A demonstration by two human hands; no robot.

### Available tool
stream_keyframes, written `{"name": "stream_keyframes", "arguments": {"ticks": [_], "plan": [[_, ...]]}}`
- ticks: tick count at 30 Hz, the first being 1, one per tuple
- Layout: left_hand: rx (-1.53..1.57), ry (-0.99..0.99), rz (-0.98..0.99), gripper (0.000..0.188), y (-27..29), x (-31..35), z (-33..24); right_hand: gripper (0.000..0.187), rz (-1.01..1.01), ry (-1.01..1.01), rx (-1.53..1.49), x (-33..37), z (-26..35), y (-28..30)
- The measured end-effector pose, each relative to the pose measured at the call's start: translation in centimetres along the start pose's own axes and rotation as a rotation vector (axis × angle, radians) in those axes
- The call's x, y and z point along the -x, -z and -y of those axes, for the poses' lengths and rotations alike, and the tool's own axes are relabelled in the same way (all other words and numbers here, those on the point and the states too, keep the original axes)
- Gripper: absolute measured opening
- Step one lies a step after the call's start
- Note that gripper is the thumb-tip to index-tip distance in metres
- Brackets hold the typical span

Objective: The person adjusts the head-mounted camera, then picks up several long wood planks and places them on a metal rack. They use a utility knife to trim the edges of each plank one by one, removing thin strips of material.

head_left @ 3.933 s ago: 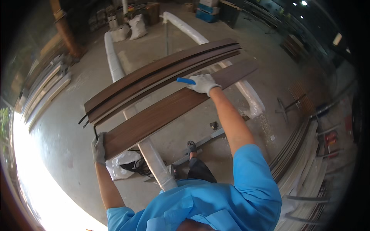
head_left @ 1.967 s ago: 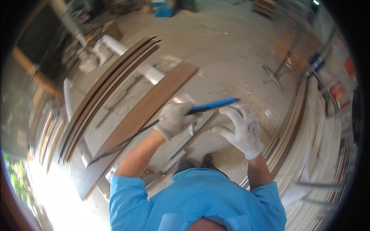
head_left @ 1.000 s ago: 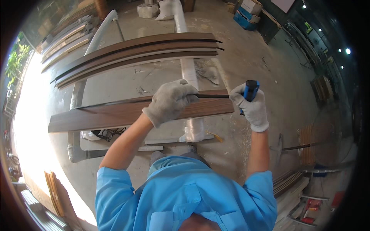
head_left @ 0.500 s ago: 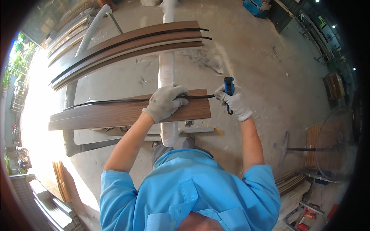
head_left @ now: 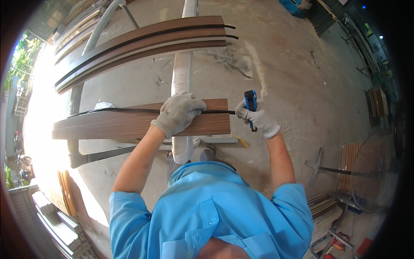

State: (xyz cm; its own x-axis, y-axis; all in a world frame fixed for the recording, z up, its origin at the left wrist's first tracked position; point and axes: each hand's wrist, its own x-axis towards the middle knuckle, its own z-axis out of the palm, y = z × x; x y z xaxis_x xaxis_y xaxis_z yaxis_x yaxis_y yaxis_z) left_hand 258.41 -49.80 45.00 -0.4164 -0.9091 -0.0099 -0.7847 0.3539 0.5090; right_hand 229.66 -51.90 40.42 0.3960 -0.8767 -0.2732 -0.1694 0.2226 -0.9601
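Note:
A brown wood-grain board [head_left: 129,126] lies across a wrapped support bar in front of me, with a thin black strip [head_left: 217,112] running along its top. My left hand [head_left: 179,113], in a grey glove, closes over the strip and rests on the board near its right end. Just past that end, my gloved right hand [head_left: 258,118] grips an upright blue-and-black hand tool [head_left: 251,105], perhaps a utility knife; no blade is visible. The strip's end reaches the right-hand fingers, which hide its tip.
Farther off, more brown boards [head_left: 172,36] with black strips lie over the wrapped support bar [head_left: 181,75]. A blue crate [head_left: 293,8] stands at the far right. Stacked profiles [head_left: 56,224] lie lower left, and a metal stand [head_left: 319,166] is at the right.
My right hand and the tool have shifted slightly left and down in the picture. My left hand has moved a little left, its fingers more gathered. The whole view has shifted slightly.

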Motion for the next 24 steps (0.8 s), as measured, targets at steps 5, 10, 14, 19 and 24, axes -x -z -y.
{"name": "stream_keyframes", "arguments": {"ticks": [5, 10, 14, 19, 24], "plan": [[-0.234, -0.086, 0.061, 0.050, 0.5, 1.0, -2.9, 0.020, 0.059, -0.021, -0.100, -0.1, -0.3, 0.0], [-0.353, -0.127, -0.023, 0.076, -2.4, 1.1, -4.9, 0.023, 0.080, -0.031, -0.179, -0.4, -0.9, 0.1], [-0.257, -0.090, -0.085, 0.073, -4.0, 0.4, -4.8, 0.024, 0.096, -0.049, -0.180, -0.5, -1.1, 0.2], [-0.203, -0.093, 0.005, 0.071, -3.5, -0.3, -4.6, 0.025, 0.106, -0.051, -0.187, -0.5, -0.8, 0.1], [-0.224, -0.080, -0.022, 0.069, -3.9, -0.4, -5.5, 0.022, 0.134, -0.028, -0.201, -0.7, -0.8, 0.3]]}}
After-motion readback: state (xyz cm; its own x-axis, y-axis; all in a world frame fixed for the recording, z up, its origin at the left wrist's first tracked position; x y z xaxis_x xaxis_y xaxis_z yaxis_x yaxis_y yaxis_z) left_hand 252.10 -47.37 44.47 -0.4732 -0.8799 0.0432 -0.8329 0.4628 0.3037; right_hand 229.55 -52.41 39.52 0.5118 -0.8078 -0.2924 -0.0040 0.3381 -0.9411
